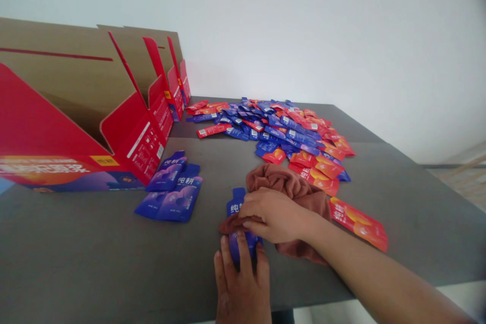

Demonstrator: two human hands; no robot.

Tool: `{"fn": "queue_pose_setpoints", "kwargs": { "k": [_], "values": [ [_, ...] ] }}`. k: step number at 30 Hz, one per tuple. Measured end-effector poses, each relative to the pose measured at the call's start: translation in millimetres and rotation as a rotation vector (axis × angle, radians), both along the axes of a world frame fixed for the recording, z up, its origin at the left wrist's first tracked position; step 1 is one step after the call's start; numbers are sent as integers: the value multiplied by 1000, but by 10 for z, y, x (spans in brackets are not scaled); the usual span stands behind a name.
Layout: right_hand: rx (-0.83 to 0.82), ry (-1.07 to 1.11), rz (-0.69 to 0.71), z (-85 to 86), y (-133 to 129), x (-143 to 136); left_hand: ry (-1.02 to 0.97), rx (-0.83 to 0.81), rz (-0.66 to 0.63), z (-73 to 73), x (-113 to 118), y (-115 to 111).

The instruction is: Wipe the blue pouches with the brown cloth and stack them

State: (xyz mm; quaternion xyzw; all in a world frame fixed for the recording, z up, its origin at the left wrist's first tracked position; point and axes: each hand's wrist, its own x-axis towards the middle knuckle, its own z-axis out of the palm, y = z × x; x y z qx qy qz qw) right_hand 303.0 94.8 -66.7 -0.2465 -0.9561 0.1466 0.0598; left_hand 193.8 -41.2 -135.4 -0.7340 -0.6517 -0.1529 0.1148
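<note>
A blue pouch [235, 207] lies flat on the grey table [94, 258] in front of me. My left hand [243, 278] rests on its lower end with the fingers spread. My right hand [271, 215] is closed on a brown cloth [307, 200], and a fold of the cloth lies across the middle of the pouch. The rest of the cloth is bunched beyond and under my right wrist. Just right of the cloth is a red pouch [360, 225]. Several blue pouches [180, 200] overlap to the left, beside a box.
Open red cardboard boxes [132, 147] stand in a row along the left side. A large heap of blue and red pouches [273, 126] spreads over the back of the table, near the white wall [304, 25].
</note>
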Motion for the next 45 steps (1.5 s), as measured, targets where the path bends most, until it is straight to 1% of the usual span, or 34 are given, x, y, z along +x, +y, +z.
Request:
{"fn": "queue_pose_setpoints", "kwargs": {
  "k": [5, 8, 11, 16, 18, 20, 25, 28, 31, 36, 38, 41, 45],
  "values": [
    [81, -25, -190, -67, 59, 3, -18, -11, 4, 36, 0, 9],
    [85, -35, -236, -80, 88, 17, -24, -22, 11, 56, 4, 16],
    [75, -25, -197, -63, 88, 28, -27, -27, 16, 64, 9, 17],
    [13, 2, -20, 3, 22, 18, -37, -35, 11, 59, 8, 9],
    [2, 7, 21, 18, -7, 5, -36, -36, 6, 55, 5, 6],
    [9, 7, 7, 16, -19, -8, -35, -29, 4, 49, 2, 5],
    [81, -10, -149, -48, 27, -11, -26, -12, 2, 31, -4, 9],
    [114, -18, -204, -74, 65, 3, -22, -12, 4, 30, -1, 13],
    [112, -9, -183, -58, 77, 12, -18, -14, 3, 43, 4, 13],
    [11, -5, -21, 19, 31, 8, -34, -18, 11, 70, 1, 13],
    [-7, -6, 16, 35, 6, 1, -38, -26, 4, 75, -5, 14],
    [11, -10, -17, 27, -8, -13, -29, -27, 0, 77, -9, 18],
    [45, -44, -159, -23, 28, -20, -9, -12, 4, 67, -7, 20]
  ]
}}
